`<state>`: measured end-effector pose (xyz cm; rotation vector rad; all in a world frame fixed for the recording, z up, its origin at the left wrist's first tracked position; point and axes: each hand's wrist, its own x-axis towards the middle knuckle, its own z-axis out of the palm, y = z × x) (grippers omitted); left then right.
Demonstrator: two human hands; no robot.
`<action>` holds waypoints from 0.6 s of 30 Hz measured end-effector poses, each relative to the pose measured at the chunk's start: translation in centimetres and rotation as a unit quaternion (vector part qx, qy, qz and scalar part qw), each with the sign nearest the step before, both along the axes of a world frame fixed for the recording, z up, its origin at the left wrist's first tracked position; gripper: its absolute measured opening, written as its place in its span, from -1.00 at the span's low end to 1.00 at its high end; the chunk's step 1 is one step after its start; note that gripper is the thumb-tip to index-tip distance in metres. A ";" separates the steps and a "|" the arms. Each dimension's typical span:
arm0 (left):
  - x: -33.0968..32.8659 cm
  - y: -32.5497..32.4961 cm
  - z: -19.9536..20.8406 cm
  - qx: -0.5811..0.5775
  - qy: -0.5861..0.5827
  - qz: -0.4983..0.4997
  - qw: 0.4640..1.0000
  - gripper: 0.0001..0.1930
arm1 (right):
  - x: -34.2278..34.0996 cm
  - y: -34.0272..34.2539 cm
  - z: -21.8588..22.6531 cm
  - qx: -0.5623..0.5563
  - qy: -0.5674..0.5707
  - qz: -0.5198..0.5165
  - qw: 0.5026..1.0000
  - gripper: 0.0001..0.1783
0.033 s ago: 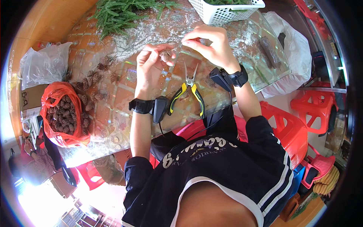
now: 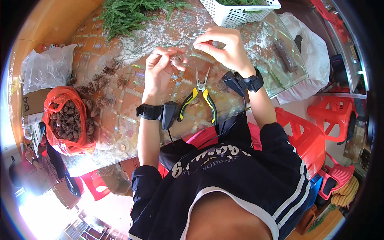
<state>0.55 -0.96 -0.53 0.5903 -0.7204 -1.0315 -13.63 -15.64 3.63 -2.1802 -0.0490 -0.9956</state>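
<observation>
My left hand [image 2: 159, 67] is closed around a small brown pine cone [image 2: 176, 61], held at the fingertips above the glass-topped table [image 2: 132, 132]. Across from it, my right hand [image 2: 225, 47] pinches thumb against fingers; whatever is between them is too fine to make out. Long-nose pliers [image 2: 201, 89] with yellow and black handles lie just below both hands, jaws pointing away from me and handles spread. Loose pine cones [image 2: 98, 83] are scattered left of my left hand, some with thin wires. More fill a red plastic bag [image 2: 82, 138] at the table's left edge.
Green needle sprigs [image 2: 124, 16] lie at the far side amid white powder. A white perforated basket [image 2: 236, 16] holds more greenery. Clear plastic bag [image 2: 48, 66] sits far left. Dark bundle [image 2: 285, 55] lies at right, beside a white sack [image 2: 316, 80]. Red stools [image 2: 302, 140] stand nearby.
Both hands have shifted very slightly to the right, the pine cone with the left one. Their grips look the same.
</observation>
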 end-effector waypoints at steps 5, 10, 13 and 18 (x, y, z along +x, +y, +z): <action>1.1 0.7 0.3 0.096 -0.056 -0.115 0.987 -0.89 | 0.0 -0.8 0.0 -0.035 0.014 0.064 0.997 -0.94; -0.1 0.2 -0.2 0.175 -0.224 -0.123 0.951 -0.88 | -0.3 -0.7 0.0 -0.114 0.064 0.075 0.989 -0.93; -0.8 -0.1 0.6 0.180 -0.121 -0.108 0.970 -0.90 | -0.6 -0.7 0.3 -0.112 0.087 0.058 0.988 -0.91; -1.2 -0.4 1.0 0.155 -0.109 0.018 0.982 -0.83 | -0.4 -0.6 0.4 0.029 0.110 0.003 0.993 -0.91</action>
